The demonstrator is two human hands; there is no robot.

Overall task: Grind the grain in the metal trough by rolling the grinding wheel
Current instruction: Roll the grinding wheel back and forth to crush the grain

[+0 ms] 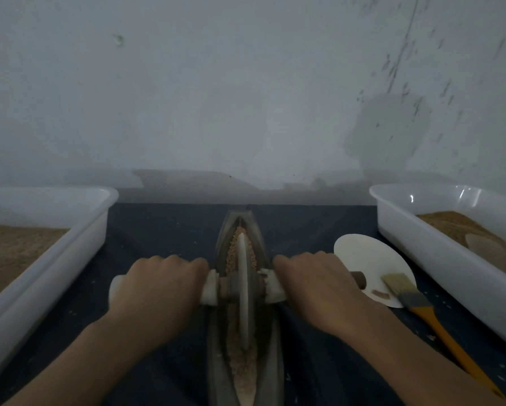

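Observation:
A long, boat-shaped metal trough (271,373) runs away from me down the middle of the dark table. Tan grain (232,253) lies along its groove, finer and paler at the near end. The thin grey grinding wheel (244,282) stands upright in the groove, about midway along the trough. A wooden axle with white-wrapped grips passes through its hub. My left hand (161,282) grips the left handle, whose white end sticks out past my knuckles. My right hand (316,281) grips the right handle, with the brown axle tip showing beyond it.
A white plastic tub (70,244) of brown grain stands at the left, another white tub (451,276) with brown powder at the right. A round white paper disc (366,253) and a brush (421,306) with an orange handle lie between the trough and the right tub. A wall rises close behind.

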